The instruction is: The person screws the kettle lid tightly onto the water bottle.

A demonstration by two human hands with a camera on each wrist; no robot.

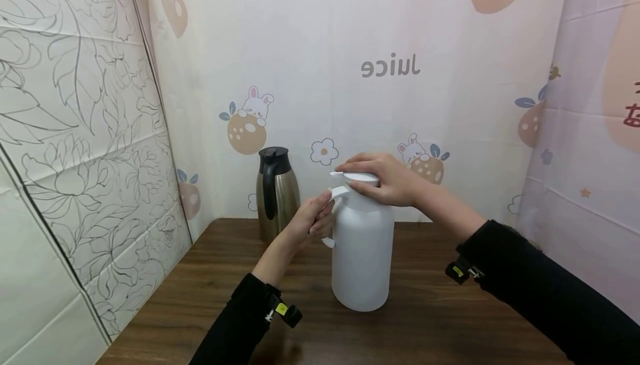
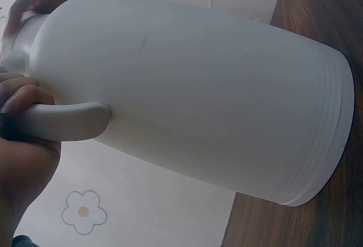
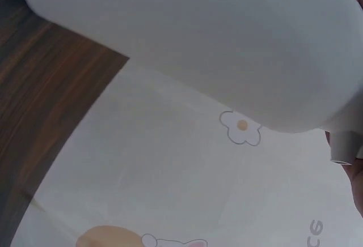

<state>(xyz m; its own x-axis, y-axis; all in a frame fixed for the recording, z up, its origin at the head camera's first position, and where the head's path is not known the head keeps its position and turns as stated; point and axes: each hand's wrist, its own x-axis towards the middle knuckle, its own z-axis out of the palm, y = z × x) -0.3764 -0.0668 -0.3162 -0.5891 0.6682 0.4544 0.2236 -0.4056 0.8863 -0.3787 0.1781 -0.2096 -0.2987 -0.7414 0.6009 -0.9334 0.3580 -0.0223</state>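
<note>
A white vacuum jug (image 1: 362, 259) stands upright on the wooden table. My left hand (image 1: 314, 218) grips its handle (image 2: 74, 122), fingers curled round it on the jug's left side. Over the top, my right hand (image 1: 385, 179) holds the white lid (image 1: 361, 177), thumb on the near side and fingers across the far side. A small lever sticks out from the lid to the left. In the right wrist view the jug body (image 3: 198, 37) fills the upper part, with a short spout (image 3: 343, 147) by the hand at the right edge.
Behind and left of the white jug stands a bronze-coloured metal jug (image 1: 288, 198) with a black lid and handle. The dark wooden table (image 1: 440, 298) ends at a printed curtain (image 1: 300, 48) at the back. More patterned cloth hangs on both sides.
</note>
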